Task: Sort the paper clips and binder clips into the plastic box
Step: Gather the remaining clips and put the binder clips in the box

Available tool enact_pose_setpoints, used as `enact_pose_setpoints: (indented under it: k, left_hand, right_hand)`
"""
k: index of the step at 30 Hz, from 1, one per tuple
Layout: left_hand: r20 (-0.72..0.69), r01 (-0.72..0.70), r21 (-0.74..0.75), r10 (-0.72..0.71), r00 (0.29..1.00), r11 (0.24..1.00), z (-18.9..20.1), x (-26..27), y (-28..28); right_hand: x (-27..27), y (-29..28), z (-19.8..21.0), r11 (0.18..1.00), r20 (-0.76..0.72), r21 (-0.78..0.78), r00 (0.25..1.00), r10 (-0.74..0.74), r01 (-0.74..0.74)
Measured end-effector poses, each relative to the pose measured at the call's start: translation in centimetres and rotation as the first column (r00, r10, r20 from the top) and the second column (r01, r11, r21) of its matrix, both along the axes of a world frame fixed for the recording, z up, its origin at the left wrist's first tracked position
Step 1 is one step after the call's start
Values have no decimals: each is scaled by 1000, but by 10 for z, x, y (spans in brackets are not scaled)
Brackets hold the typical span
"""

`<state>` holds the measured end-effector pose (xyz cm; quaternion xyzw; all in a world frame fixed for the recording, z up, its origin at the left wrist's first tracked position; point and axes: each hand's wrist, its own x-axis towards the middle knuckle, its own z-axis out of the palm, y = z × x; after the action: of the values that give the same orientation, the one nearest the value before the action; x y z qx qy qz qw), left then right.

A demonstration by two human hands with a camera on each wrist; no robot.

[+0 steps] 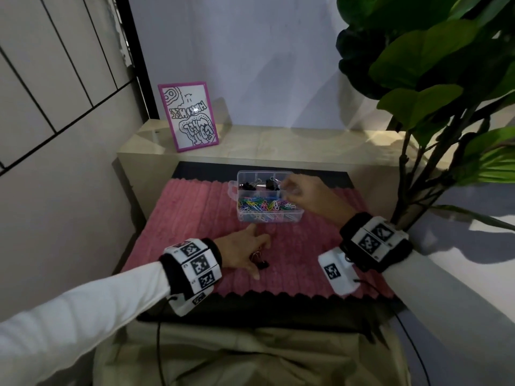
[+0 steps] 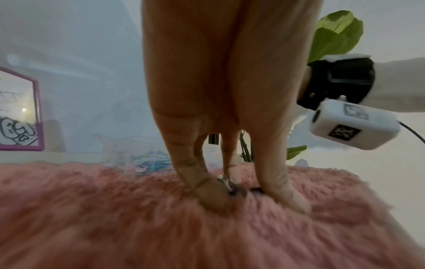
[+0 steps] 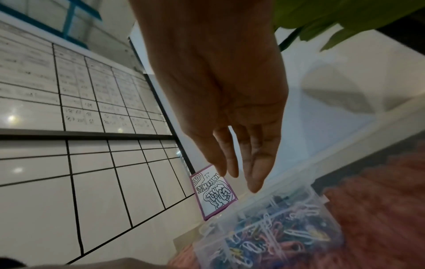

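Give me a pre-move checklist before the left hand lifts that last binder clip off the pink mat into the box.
1. Left hand on the binder clip: ok, finger and thumb straddle it on the pink mat.
2. Firm pinch: cannot tell, the left wrist view is blurred.
3. Plastic box open: ok, no lid on top.
4. Binder clip compartment has room: ok, only a few black clips in the far row.
5. Drop path clear: not ok, the right hand hovers over the box.
6. Right hand empty: ok, fingers straight in the right wrist view.
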<state>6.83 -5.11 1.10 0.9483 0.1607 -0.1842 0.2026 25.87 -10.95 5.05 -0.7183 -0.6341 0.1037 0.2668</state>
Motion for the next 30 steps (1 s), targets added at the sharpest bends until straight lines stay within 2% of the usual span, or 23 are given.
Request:
enact_pose_setpoints:
  k: [3, 6, 8, 10, 12, 15, 18, 20, 21, 23, 25, 27, 29, 30]
  left_hand:
    - [20, 22, -21, -22, 1000, 1000, 1, 3, 2]
    - [73, 34, -52, -30, 997, 998, 1, 0, 3]
    - [85, 54, -61, -49, 995, 997, -1, -2, 3]
    - [91, 60, -79, -53, 994, 995, -4, -3, 4]
    - [105, -2, -162, 19, 994, 987, -6, -6, 7]
    - [134, -132, -317, 182, 974, 939, -9, -14, 13]
    - [134, -207, -464, 299, 945, 861, -12, -21, 17]
    - [115, -227, -559, 345, 932, 798, -13, -23, 21]
    - [102, -233, -601, 362, 927, 765, -12, -25, 23]
    - [63, -232, -689, 375, 925, 687, -9, -27, 23]
    - [29, -226, -751, 373, 927, 621, -2, -28, 23]
    - [5, -229, -779, 371, 929, 584, 8, -29, 26]
    - [28, -234, -776, 402, 915, 586, 21, -27, 37]
    - [60, -242, -772, 446, 893, 588, 28, -24, 46]
  right_hand:
    - [-2, -19, 3, 995, -93, -99, 996, -15, 6]
    - [-9, -28, -7, 964, -211, -237, 975, 70, -120]
    - [-13, -31, -11, 940, -256, -308, 964, 69, -149]
    - [-13, -32, -13, 937, -282, -323, 958, 42, -136]
    - [-17, -36, -15, 946, -289, -303, 957, 25, -116]
    - [-41, -44, -23, 942, -219, -308, 974, 66, -133]
    - [-76, -48, -38, 883, 27, -435, 977, 211, -179]
    - [-89, -46, -45, 863, 160, -491, 961, 227, -122]
    - [-92, -45, -47, 875, 177, -473, 960, 214, -108]
    - [-94, -42, -46, 909, 91, -390, 976, 196, -146]
    - [-90, -39, -44, 934, -105, -308, 982, 157, -183]
    - [-82, -39, -42, 951, -300, -262, 951, 79, -162]
    - [-69, -43, -41, 969, -529, -217, 848, -16, -117]
    - [-61, -46, -41, 978, -662, -191, 747, -68, -80]
